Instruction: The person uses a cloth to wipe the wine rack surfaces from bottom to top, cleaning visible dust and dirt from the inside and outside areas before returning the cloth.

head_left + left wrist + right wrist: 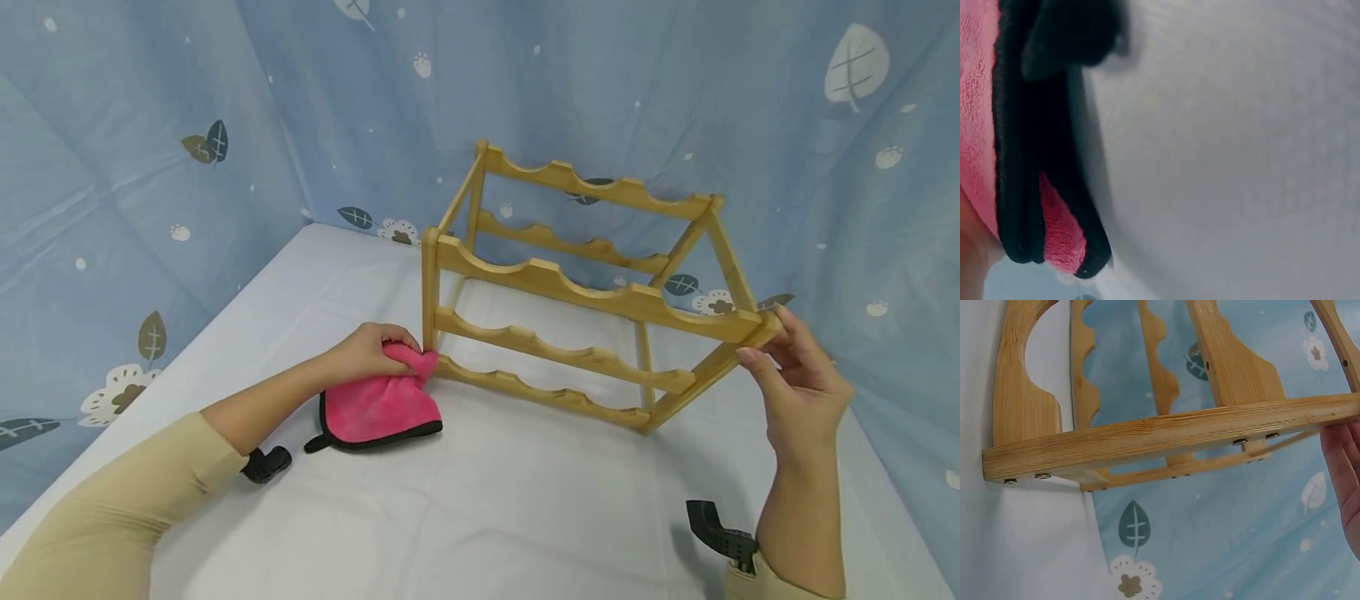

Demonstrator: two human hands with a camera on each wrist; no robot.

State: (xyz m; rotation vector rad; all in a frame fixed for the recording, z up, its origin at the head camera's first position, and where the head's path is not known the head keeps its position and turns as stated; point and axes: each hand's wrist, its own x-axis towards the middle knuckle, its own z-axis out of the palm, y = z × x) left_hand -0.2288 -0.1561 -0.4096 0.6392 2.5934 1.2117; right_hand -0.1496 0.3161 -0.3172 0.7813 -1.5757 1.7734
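- Bunched pink cloth [386,410] is pinched between the thumb and fingers of the left hand [366,352]; the sleeve [120,508] on that arm is beige.
- Below the left forearm, a black device [268,465] shows at the cuff.
- Black edging runs round the cloth, with a small loop at its near left corner; its lower part spreads over the white tabletop [510,508]. In the left wrist view its folded edges show beside the white surface, under a dark, blurred shape.
- Where the cloth's gathered tip meets the foot of the left front post, contact cannot be told for certain.
- Right of the cloth stands the wooden rack [551,280], with scalloped rails along front and back; metal fasteners [1241,442] dot its right end post.
- Gripping the rack's upper right front corner is the right hand [806,383], thumb on the near side, fingers behind.
- Another black device [722,533] sits at the right wrist.
- Blue patterned curtain [360,100] hangs behind everything.
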